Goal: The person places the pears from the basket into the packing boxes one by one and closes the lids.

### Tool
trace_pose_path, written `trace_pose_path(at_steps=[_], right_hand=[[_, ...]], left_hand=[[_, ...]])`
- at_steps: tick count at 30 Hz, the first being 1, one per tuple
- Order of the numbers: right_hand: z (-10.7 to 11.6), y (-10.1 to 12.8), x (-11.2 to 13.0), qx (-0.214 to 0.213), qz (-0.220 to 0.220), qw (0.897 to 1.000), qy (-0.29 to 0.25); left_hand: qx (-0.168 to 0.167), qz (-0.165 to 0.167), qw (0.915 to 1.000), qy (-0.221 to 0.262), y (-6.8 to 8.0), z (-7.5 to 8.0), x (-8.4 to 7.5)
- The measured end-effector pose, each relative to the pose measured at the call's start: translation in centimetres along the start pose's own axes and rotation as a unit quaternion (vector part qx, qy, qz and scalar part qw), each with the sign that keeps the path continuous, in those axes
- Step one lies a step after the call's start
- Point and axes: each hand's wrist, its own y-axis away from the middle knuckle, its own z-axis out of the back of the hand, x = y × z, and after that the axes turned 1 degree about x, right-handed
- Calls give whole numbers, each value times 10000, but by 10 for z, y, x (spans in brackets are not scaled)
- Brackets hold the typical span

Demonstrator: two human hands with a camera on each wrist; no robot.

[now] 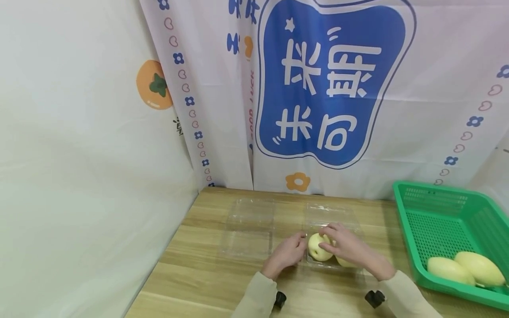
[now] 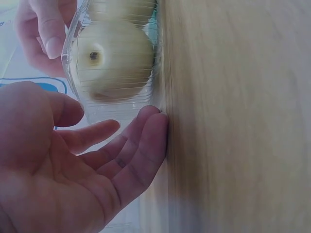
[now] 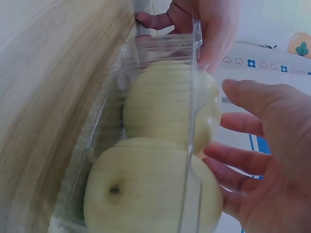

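A clear plastic clamshell box (image 1: 318, 265) with its lid folded back holds two pale yellow pears, a left pear (image 1: 317, 247) and a right pear (image 3: 150, 184). In the head view, the right pear is mostly hidden under my right hand (image 1: 347, 245). That hand hovers over the pears with fingers spread; in the right wrist view its fingertips are at the fruit and its thumb stands apart. My left hand (image 1: 290, 253) rests by the box's left side, fingers loosely bent, fingertips low at the tabletop. Nothing lies in its palm (image 2: 63, 174).
Left of my left hand lies another clear clamshell box (image 1: 248, 243), lid folded back. At the right stands a green plastic basket (image 1: 409, 238) with two more pale yellow pears (image 1: 479, 268). A printed cloth (image 1: 222, 132) hangs behind the wooden table (image 1: 191, 265).
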Motion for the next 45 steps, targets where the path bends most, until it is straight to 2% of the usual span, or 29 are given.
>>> trace_pose_path(at_steps=[7,17,23,30,36,45], right_hand=[[2,0,-7,-35,-200,9997,-146],[6,4,-21,-598,-162,9976,-301],[7,6,-28,-548,-252,9975,-370],[8,11,-35,-535,-504,9962,-472],[7,14,-37,-480,-664,9953,-522],[9,17,-43,-658,-821,9922,-670]], left_hand=[[-25,97,9998,175,-1,3,0],[-144,-46,9988,462,-2,2,0],[-324,-165,9992,185,-1,1,1],[-305,-175,9978,566,-5,3,-1],[-384,-300,9978,444,-11,5,-3],[-407,-303,9970,587,-18,6,-5]])
